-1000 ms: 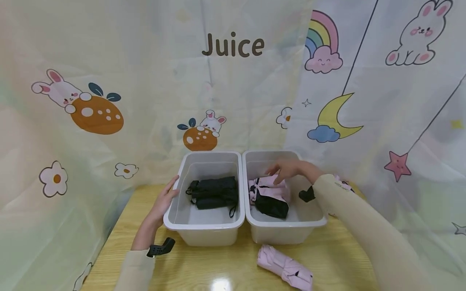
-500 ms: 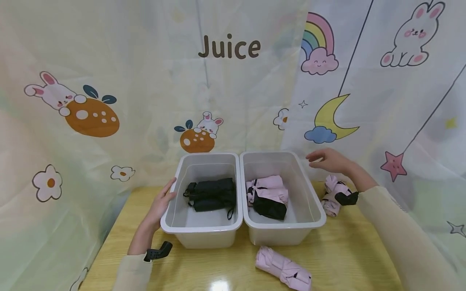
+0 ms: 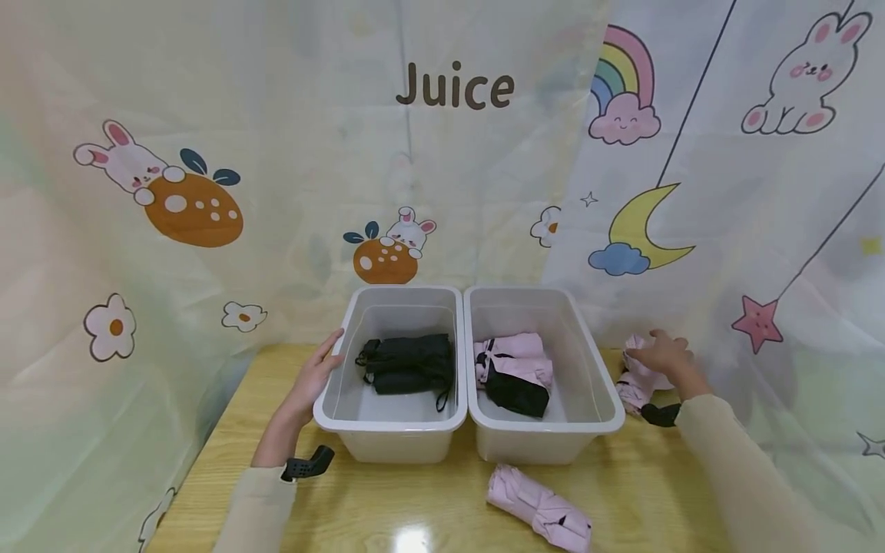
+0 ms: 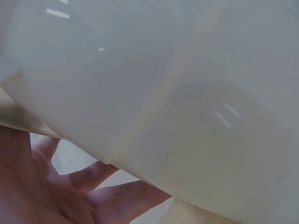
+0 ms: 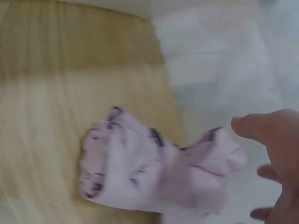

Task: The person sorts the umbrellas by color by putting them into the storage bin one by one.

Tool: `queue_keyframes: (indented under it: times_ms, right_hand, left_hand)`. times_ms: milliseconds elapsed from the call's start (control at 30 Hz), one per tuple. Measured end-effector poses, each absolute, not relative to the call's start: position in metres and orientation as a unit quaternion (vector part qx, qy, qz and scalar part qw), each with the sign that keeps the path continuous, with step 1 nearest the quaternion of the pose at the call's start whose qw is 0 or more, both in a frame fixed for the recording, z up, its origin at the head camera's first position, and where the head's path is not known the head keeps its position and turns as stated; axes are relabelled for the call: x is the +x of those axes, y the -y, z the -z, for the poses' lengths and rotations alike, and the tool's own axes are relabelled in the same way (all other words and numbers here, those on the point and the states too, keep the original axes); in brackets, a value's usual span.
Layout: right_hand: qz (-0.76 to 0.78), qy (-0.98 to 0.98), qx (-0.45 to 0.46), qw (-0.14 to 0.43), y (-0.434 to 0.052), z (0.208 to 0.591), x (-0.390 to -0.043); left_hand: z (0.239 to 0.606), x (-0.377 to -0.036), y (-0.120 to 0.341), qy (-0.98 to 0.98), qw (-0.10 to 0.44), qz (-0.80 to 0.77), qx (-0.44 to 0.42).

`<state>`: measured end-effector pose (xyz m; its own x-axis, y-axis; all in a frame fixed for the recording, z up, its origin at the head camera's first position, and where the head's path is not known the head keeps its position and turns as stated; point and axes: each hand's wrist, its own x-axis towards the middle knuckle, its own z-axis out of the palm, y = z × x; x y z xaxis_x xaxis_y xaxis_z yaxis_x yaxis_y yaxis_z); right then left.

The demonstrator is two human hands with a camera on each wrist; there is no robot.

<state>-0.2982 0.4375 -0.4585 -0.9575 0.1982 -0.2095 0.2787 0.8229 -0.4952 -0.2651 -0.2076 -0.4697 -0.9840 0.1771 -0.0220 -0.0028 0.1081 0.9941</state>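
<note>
My left hand point(image 3: 314, 382) rests against the left side of a pale grey bin point(image 3: 387, 428), its fingers at the rim. In the left wrist view its fingers point(image 4: 124, 198) lie loosely spread along the bin's outer wall. Beyond the second bin point(image 3: 549, 430), my right hand point(image 3: 672, 361) hovers over a rolled pink fabric bundle point(image 3: 638, 384) with dark marks. The right wrist view shows this bundle point(image 5: 135, 172) on the wood, slightly blurred, with the thumb point(image 5: 252, 127) apart from its narrower end and the fingers spread.
Black rolled bundles point(image 3: 408, 365) with loops lie in the left bin. Pink bundles point(image 3: 515, 347) and a black piece point(image 3: 517, 394) lie in the right bin. Another pink roll point(image 3: 539, 507) sits in front on the wooden table point(image 3: 359, 507). A printed curtain point(image 3: 290, 192) hangs behind.
My right hand has left the inside of the right bin, passed over its right rim and come down to the pink bundle beside it. The left hand stays at its bin.
</note>
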Motion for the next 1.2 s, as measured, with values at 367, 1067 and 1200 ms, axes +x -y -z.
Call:
queue_keyframes:
  times_ms: [367,1067,1200]
  right_hand:
    - [0.266,-0.948,0.170,0.050,-0.427,0.501,-0.296]
    - [0.199,-0.979,0.039,-0.006,-0.455,0.544,-0.279]
    - [0.189,-0.980,0.053,-0.024,-0.455,0.548,-0.277]
  left_hand:
    - [0.467,-0.266,0.206,-0.730,0.065,-0.677,0.069]
    - [0.469,-0.264,0.207,-0.731,0.070,-0.676,0.057]
    - [0.470,-0.263,0.207,-0.728,0.069,-0.680,0.056]
